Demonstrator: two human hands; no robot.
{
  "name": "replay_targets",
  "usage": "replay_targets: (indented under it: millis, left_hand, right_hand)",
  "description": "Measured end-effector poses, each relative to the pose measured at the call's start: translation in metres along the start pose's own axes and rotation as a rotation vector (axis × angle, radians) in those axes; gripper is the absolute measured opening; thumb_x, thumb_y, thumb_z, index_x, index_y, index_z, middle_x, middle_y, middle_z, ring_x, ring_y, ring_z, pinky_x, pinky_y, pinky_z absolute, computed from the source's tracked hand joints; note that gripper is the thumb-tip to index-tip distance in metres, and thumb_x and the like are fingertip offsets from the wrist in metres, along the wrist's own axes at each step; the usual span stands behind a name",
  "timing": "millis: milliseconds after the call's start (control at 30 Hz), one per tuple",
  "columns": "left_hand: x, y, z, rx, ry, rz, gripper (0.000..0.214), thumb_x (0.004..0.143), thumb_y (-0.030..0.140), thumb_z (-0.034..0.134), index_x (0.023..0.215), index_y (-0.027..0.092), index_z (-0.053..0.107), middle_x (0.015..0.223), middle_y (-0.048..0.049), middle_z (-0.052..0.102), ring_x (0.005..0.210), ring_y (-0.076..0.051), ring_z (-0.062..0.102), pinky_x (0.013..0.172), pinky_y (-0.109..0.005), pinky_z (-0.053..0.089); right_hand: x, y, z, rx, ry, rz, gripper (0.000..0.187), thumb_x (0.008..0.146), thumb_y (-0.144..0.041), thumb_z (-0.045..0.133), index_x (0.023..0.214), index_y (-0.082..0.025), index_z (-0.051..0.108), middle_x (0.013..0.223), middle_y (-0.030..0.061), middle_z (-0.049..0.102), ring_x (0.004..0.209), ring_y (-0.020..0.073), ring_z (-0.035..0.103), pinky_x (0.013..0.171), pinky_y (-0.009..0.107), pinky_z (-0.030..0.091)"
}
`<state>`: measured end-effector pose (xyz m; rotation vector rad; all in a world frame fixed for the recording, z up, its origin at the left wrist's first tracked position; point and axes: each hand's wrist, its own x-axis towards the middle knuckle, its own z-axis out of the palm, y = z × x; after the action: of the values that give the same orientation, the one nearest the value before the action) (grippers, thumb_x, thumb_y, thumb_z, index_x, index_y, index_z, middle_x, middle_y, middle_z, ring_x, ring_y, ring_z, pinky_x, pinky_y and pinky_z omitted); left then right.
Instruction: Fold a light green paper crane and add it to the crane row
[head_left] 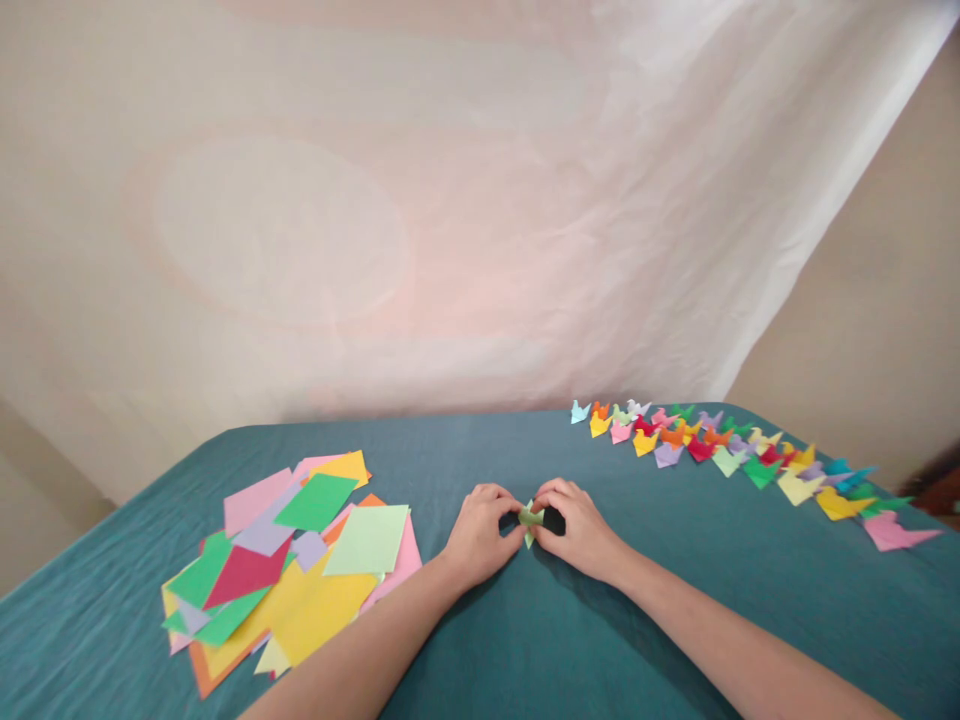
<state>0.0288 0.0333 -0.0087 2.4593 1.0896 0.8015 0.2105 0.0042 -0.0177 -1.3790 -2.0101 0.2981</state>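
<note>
A small pale green folded paper piece (531, 518) lies between my two hands on the teal tablecloth (525, 640). My left hand (480, 530) pinches its left side with curled fingers. My right hand (574, 525) pinches its right side, fingers bent over it. Both hands rest on the cloth near the middle of the table. Most of the paper piece is hidden by my fingertips.
A loose pile of coloured paper squares (292, 560) lies at the left, pale green sheet (369, 540) nearest my left hand. Several small folded paper figures (720, 450) form rows at the back right. A pale wrinkled sheet (450, 200) hangs behind the table.
</note>
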Motion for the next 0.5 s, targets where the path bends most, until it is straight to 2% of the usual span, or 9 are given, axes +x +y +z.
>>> replay_targets:
  millis: [500]
  left_hand:
    - [-0.0010, 0.0041, -0.0028, 0.023, -0.017, 0.004, 0.014, 0.077, 0.023, 0.059, 0.089, 0.024, 0.065, 0.093, -0.0032, 0.059, 0.091, -0.020, 0.052, 0.081, -0.032, 0.039]
  right_hand:
    - [-0.0026, -0.0054, -0.0034, -0.069, 0.002, -0.093, 0.010, 0.078, -0.020, 0.058, 0.084, -0.024, 0.064, 0.093, 0.0033, 0.060, 0.088, 0.0199, 0.054, 0.078, 0.036, 0.040]
